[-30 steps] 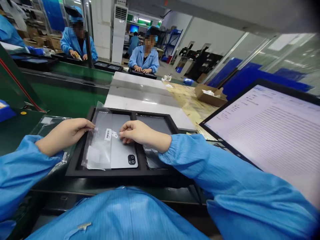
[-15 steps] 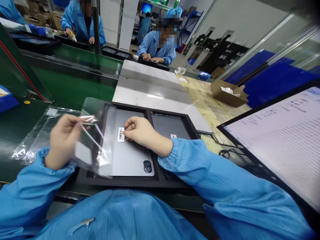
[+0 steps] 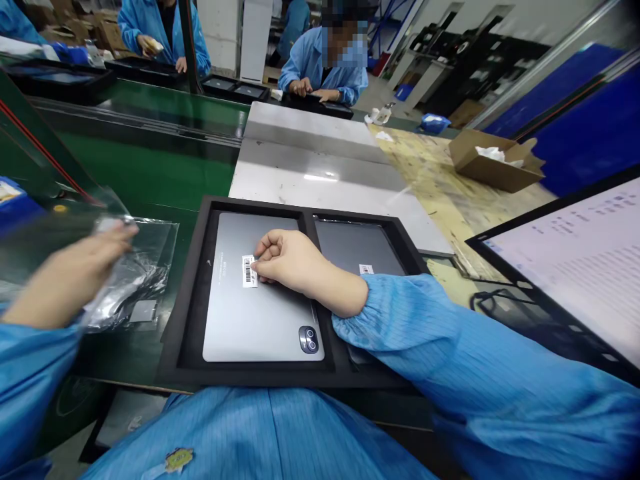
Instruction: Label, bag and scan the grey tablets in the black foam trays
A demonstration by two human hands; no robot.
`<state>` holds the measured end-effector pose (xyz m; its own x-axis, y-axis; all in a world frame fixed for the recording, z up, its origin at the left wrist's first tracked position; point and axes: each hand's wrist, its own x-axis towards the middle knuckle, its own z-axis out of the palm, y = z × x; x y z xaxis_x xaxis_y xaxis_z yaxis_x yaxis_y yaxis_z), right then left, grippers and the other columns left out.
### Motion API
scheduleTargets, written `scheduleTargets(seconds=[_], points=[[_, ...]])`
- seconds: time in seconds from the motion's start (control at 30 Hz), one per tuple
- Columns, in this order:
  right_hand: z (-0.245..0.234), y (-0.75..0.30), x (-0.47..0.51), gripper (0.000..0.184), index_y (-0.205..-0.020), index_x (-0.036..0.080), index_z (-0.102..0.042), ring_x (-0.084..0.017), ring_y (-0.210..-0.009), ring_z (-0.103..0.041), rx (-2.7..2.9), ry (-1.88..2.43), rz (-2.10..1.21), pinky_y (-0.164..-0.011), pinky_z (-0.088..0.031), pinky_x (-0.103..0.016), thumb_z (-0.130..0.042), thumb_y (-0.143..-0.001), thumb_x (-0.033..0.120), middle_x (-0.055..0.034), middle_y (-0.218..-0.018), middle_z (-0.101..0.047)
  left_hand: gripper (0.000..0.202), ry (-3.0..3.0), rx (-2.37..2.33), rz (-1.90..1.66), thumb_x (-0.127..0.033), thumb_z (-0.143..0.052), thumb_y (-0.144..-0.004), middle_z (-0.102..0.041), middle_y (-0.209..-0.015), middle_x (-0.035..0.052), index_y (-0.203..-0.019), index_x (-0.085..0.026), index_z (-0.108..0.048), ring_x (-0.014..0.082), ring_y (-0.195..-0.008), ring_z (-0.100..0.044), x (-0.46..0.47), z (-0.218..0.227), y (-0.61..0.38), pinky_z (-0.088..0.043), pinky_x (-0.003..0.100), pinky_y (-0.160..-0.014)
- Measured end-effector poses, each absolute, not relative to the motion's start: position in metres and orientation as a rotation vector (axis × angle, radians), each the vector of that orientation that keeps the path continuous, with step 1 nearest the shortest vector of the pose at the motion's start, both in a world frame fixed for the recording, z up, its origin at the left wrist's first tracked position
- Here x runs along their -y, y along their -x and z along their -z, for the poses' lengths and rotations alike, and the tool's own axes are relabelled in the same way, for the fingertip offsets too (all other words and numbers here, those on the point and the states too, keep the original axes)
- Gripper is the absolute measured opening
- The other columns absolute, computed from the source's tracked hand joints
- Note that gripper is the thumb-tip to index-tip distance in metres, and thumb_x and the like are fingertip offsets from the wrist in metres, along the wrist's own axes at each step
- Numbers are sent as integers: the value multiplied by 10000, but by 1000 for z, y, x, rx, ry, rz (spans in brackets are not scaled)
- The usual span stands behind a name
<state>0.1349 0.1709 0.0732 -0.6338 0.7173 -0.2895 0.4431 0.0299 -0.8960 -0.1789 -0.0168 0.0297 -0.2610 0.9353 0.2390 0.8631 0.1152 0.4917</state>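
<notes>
A silver tablet (image 3: 260, 313) lies back side up in the left compartment of a black foam tray (image 3: 173, 360). My right hand (image 3: 287, 263) is over the tablet, thumb and forefinger pinched on the edge of a white barcode label (image 3: 249, 272) at the tablet's back. Whether the label is stuck down I cannot tell. Off to the left, my left hand (image 3: 75, 277) is blurred, with a clear plastic film (image 3: 117, 203) at its fingers. Crumpled clear plastic (image 3: 123, 287) is on the green table under and beside that hand.
A second dark tablet (image 3: 350, 243) with a small white label sits in the tray's right compartment. To the right stands a monitor (image 3: 565, 260). White boards (image 3: 310, 157) and a cardboard box (image 3: 490, 160) are beyond. Co-workers in blue (image 3: 325, 63) work across the line.
My left hand has carried the clear film off the tablet to the left, uncovering the tablet's back. My right hand keeps its pinch at the label. The camera view has shifted slightly.
</notes>
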Motion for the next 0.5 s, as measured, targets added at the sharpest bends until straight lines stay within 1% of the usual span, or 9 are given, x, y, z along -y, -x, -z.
scheduleTargets(seconds=[0.03,0.1,0.17,0.2,0.3,0.37,0.4,0.47,0.5], points=[[-73,-135,-171,301,-771,187,-555,-114,-510,-622,2062,1204,-1645,-536,-475,-216,-673,-695,-80,54,-532,-631,559,-1857,-2225,-632,-559,-354,-1016,-536,-1535,125,-1277,-188,-681,366,-1475,-427,11,-15,176,-288,645,-1221],[-74,-135,-171,302,-757,187,-558,-115,-509,-624,2066,1206,-1637,-535,-473,-215,-671,-690,-84,51,-530,-633,581,-1849,-2190,-319,-490,-284,-1015,-490,-1574,132,-1392,-197,-616,381,-1527,-342,2,14,175,-277,680,-1206],[-73,-134,-171,301,-748,186,-562,-117,-505,-623,2071,1197,-1625,-521,-468,-214,-674,-687,-86,50,-528,-633,610,-1805,-2219,-242,-475,-333,-991,-443,-1606,138,-1507,-201,-510,373,-1548,-297,-2,30,176,-266,665,-1219],[-73,-133,-170,300,-746,185,-565,-119,-501,-621,2069,1197,-1620,-510,-464,-213,-677,-686,-87,49,-525,-632,635,-1778,-2247,-287,-481,-367,-978,-430,-1612,151,-1529,-185,-478,368,-1542,-314,-2,31,176,-268,644,-1230],[-74,-130,-169,303,-751,181,-570,-126,-484,-615,2052,1213,-1656,-484,-457,-212,-691,-687,-89,42,-505,-624,540,-1706,-2346,-765,-456,-419,-988,-520,-1538,178,-1395,-133,-569,323,-1476,-446,-4,0,161,-332,558,-1234],[-79,-130,-171,314,-762,184,-560,-134,-465,-608,2010,1202,-1728,-475,-465,-216,-704,-689,-86,34,-495,-623,373,-1870,-2257,-1085,-389,-438,-1020,-655,-1378,135,-1231,-157,-639,261,-1368,-561,-14,-38,133,-423,479,-1182],[-83,-132,-174,320,-768,185,-555,-135,-454,-602,1978,1181,-1750,-471,-471,-219,-714,-689,-80,31,-495,-625,306,-2057,-2126,-1113,-353,-454,-1027,-707,-1265,104,-1167,-176,-661,232,-1262,-626,-23,-58,114,-476,435,-1120],[-96,-142,-184,321,-789,185,-553,-134,-445,-594,1915,1118,-1716,-472,-483,-222,-745,-691,-52,29,-506,-630,265,-2455,-1616,-770,-315,-469,-1030,-740,-1105,69,-1116,-197,-690,197,-1048,-688,-47,-87,71,-542,348,-952],[-104,-150,-191,319,-801,183,-556,-131,-446,-592,1890,1084,-1659,-473,-485,-220,-766,-691,-30,32,-508,-628,277,-2536,-1388,-545,-307,-460,-1037,-737,-1129,72,-1132,-200,-697,199,-1066,-683,-61,-95,50,-534,339,-960]])
